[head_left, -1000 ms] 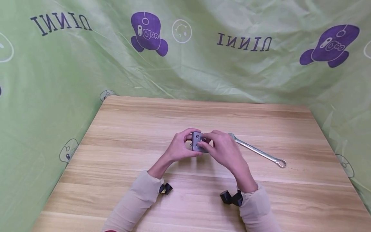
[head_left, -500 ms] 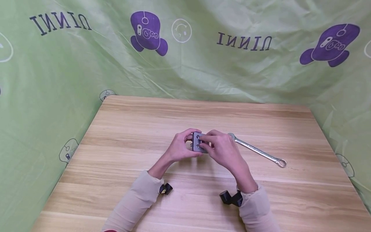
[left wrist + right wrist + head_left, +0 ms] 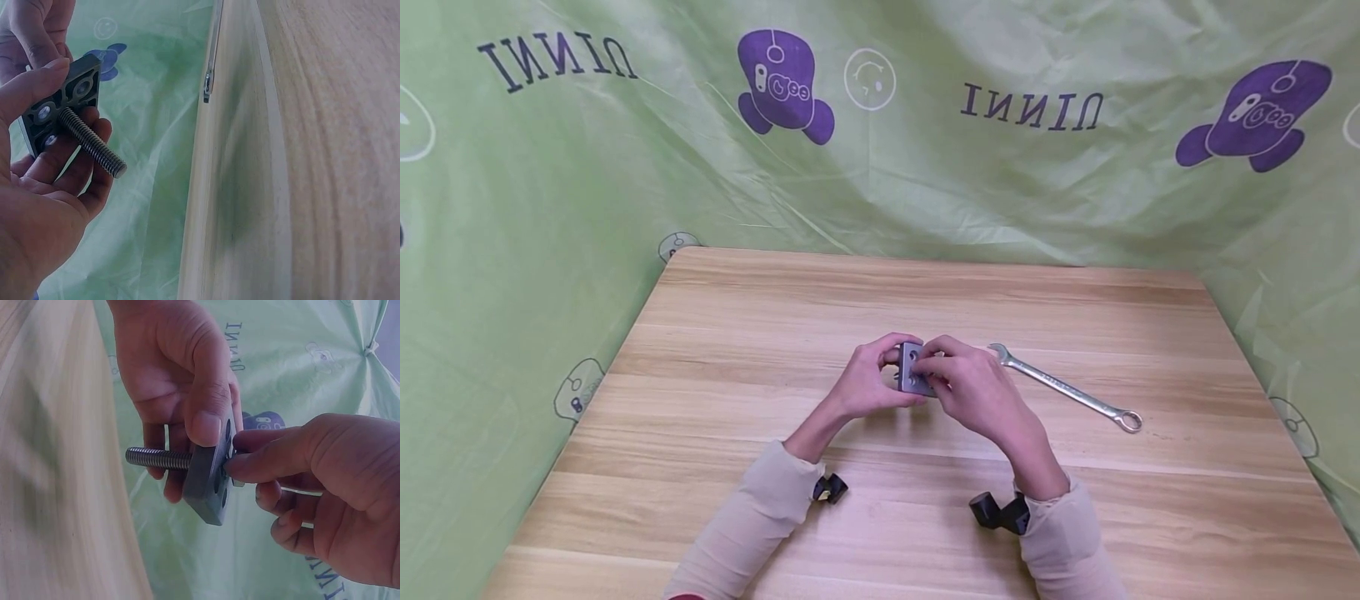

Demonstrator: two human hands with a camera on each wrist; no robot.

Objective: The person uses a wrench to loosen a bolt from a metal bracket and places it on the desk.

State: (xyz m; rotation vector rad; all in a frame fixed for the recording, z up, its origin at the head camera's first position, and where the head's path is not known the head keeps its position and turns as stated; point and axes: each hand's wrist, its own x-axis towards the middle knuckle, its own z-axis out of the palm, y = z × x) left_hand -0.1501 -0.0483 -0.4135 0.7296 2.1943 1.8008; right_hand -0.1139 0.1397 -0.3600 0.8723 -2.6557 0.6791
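My left hand (image 3: 863,385) holds a grey square metal plate (image 3: 907,357) with holes, thumb on one edge and fingers on the opposite one. A long threaded bolt (image 3: 94,144) sticks out from the plate's recessed back in the left wrist view. On the plate's other face, my right hand (image 3: 337,487) pinches the bolt's end between thumb and index finger. Only a sliver of silver metal (image 3: 238,482) shows there; the fingers cover the rest. The plate is held up above the table, standing on edge.
A combination wrench (image 3: 1063,388) lies on the wooden table (image 3: 775,308), just right of my right hand. Green printed cloth (image 3: 925,183) hangs around the table's back and sides. Black wrist cameras (image 3: 998,512) sit at both sleeves.
The right hand's index finger and thumb have shifted over the plate's face, in a turning motion. The left hand, the plate and the wrench stay about where they were.
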